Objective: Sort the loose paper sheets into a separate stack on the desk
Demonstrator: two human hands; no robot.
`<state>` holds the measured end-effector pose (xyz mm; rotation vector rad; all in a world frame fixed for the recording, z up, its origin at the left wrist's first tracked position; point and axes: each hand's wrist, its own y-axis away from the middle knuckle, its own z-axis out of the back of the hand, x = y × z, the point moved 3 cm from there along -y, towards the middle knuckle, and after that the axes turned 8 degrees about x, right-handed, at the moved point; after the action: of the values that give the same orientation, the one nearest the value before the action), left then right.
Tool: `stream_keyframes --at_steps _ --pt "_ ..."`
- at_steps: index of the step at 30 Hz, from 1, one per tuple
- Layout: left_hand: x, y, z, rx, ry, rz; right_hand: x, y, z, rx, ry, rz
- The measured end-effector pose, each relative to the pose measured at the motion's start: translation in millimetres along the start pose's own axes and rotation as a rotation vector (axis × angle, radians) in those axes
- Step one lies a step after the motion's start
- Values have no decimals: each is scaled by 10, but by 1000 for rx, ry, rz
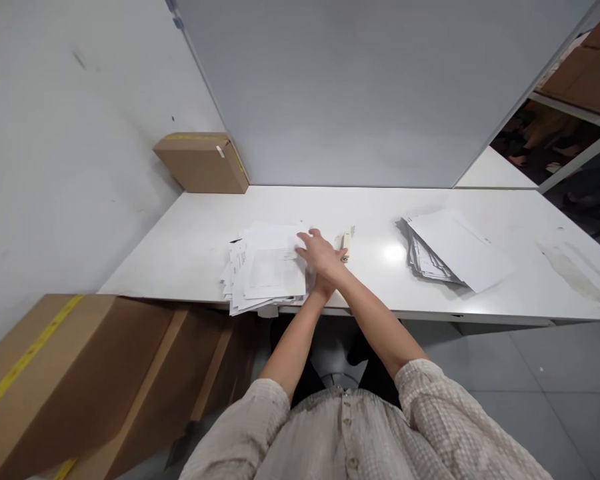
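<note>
the cream stapler (347, 244) sits right of the paper stack (275, 270), long axis pointing away from the person; the right hand (320, 253), fingers spread, contact unclear, reaches over the stack's edge, mostly hiding the left hand (325, 285), whose grip cannot be told

Scuffed white wall (105, 87) at left; grey panel (340, 93) behind white table (155, 267); grey tiled floor (590, 367).

right hand (321, 255) by stacked papers (274, 267)
</note>
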<state>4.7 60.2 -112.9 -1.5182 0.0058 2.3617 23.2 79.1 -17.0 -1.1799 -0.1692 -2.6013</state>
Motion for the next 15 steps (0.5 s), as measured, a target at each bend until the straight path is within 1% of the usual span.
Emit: stream_keyframes --at_steps 1,3,6,7,8,9,11,13,15 --pt "3 -14 -13 -7 -61 -21 -91 57 129 -33 76 -30" --pt "3 -28 -32 -17 -162 -64 -369 217 504 -130 188 -112" --pt "-16 -15 -40 -15 -249 -120 -964 557 1190 -343 434 -379" --pt "-25 -8 -36 -24 -274 -133 -1171 686 1397 -410 524 -490" --pt "-32 -2 -32 -32 -293 -141 -1362 810 1570 -447 606 -582" --pt "-38 2 -29 -36 -303 -146 -1537 919 1701 -436 665 -658" --pt "-46 3 -26 -40 -317 -152 -1820 1091 1847 -310 712 -766" --pt "-51 0 -27 -38 -330 -160 -1975 1192 1884 -163 728 -766" --pt "-55 -2 -29 -36 -340 -169 -2012 1234 1879 -83 761 -696"
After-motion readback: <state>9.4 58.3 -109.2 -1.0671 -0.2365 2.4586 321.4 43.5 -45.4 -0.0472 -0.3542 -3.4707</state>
